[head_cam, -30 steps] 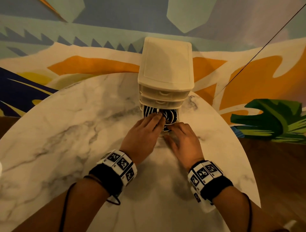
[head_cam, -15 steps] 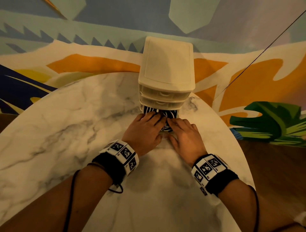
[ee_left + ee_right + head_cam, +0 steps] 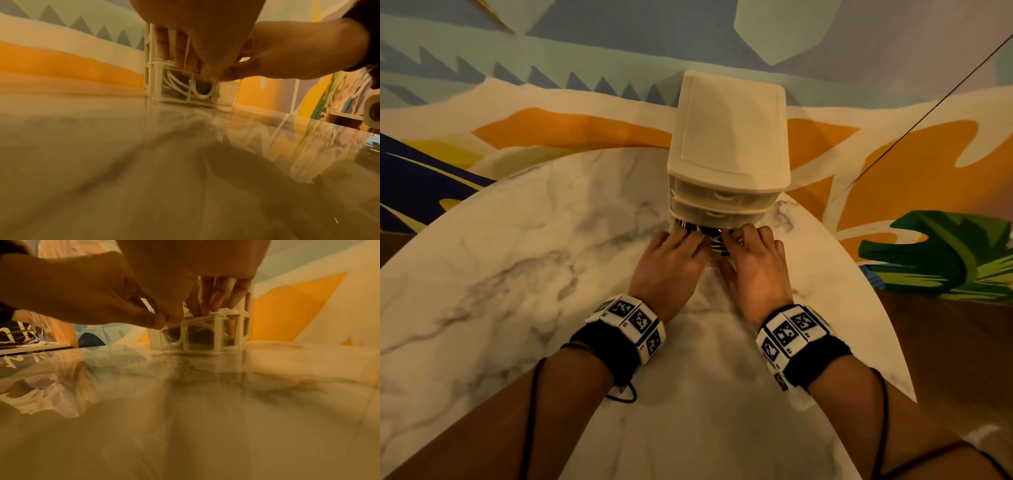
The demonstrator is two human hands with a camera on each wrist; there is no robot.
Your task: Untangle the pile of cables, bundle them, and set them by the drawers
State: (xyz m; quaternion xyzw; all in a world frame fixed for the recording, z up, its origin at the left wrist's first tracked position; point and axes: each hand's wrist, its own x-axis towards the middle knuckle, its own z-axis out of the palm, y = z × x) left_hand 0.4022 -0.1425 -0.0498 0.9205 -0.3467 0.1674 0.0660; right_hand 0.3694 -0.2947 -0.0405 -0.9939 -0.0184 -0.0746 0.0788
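A cream drawer unit (image 3: 729,137) stands at the far edge of the marble table (image 3: 517,274). Its clear bottom drawer (image 3: 185,92) sticks out a little and holds coiled black and white cables (image 3: 717,241); a white cable loop (image 3: 202,95) shows through the front. My left hand (image 3: 678,250) and right hand (image 3: 750,246) sit side by side at that drawer. Their fingers lie fairly straight over the cables and the drawer's top rim, and both thumbs touch its front. The hands hide most of the cables. The two upper drawers are closed.
The painted wall (image 3: 585,68) stands right behind the drawer unit. The round table's edge curves off to the right (image 3: 876,308), with wooden floor (image 3: 945,359) beyond. A thin dark line (image 3: 928,113) runs diagonally across the wall at the right.
Both hands have moved forward toward the unit. The bottom drawer has slid further in, so less of the cable coil shows.
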